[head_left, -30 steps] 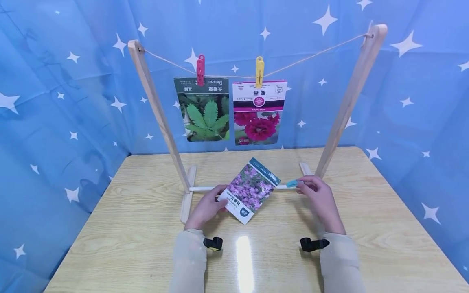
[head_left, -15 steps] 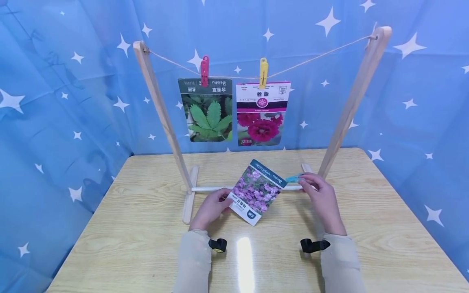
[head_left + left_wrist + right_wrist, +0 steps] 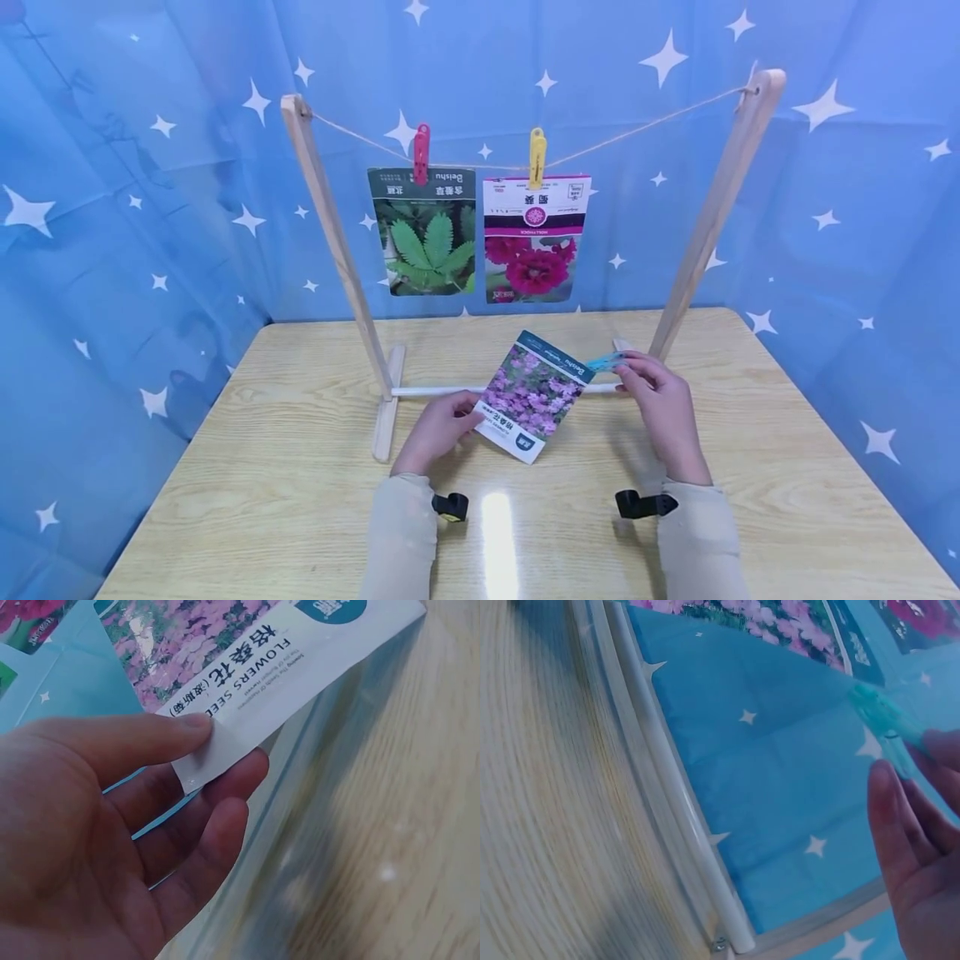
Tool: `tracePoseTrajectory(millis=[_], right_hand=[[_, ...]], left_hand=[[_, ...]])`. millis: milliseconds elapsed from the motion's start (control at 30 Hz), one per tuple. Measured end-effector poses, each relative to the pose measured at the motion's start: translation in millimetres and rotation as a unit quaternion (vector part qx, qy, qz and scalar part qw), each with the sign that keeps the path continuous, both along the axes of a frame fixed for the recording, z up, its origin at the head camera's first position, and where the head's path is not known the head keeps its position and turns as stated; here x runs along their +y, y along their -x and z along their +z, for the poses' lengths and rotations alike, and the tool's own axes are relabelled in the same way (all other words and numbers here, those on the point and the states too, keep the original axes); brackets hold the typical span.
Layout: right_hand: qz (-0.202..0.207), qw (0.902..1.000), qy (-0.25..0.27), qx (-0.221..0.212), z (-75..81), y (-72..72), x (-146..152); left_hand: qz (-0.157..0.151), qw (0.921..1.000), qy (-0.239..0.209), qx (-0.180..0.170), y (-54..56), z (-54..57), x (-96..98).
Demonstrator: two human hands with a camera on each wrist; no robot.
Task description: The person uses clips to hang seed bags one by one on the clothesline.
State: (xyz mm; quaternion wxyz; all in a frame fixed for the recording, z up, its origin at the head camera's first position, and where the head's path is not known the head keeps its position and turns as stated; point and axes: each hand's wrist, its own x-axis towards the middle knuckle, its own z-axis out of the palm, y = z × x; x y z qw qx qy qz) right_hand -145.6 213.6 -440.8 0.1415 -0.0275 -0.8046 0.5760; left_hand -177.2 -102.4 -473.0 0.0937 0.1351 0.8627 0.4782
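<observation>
My left hand [image 3: 442, 429] pinches the lower left corner of a seed packet [image 3: 534, 398] printed with pink-purple flowers. In the left wrist view the thumb lies over the white end of the packet [image 3: 247, 690], fingers behind it. The packet is tilted above the table. My right hand [image 3: 660, 404] pinches a teal clothespin [image 3: 606, 362] between thumb and fingers. The tip of the clothespin [image 3: 877, 712] is right at the packet's dark green top corner in the right wrist view.
A wooden frame [image 3: 708, 221] holds a string across the back. A red clothespin [image 3: 422, 155] holds a green-leaf packet [image 3: 427, 242] on it, and a yellow clothespin [image 3: 537, 158] a hollyhock packet [image 3: 534, 250]. A white rod [image 3: 435, 391] crosses low between the posts, behind the hands.
The left hand has moved right with the packet, bringing its top corner up to the teal clothespin. The right hand has turned the clothespin slightly and lifted its tip a little.
</observation>
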Motion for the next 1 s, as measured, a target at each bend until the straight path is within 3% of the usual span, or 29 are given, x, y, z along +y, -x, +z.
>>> tracePoseTrajectory(millis=[433, 733, 1000], right_hand=[[-0.022, 0.9991, -0.017, 0.033, 19.7, -9.2, 11], [-0.033, 0.9966, -0.040, 0.064, 34.7, -5.2, 13], [-0.040, 0.9919, -0.060, 0.104, 56.6, -3.6, 19]], left_hand=[[-0.006, 0.9998, -0.006, 0.019, -3.2, 5.3, 13.1], [0.006, 0.9993, -0.026, 0.024, 2.2, 26.0, 20.4], [0.002, 0.9976, -0.025, 0.065, 9.5, 44.9, 28.3]])
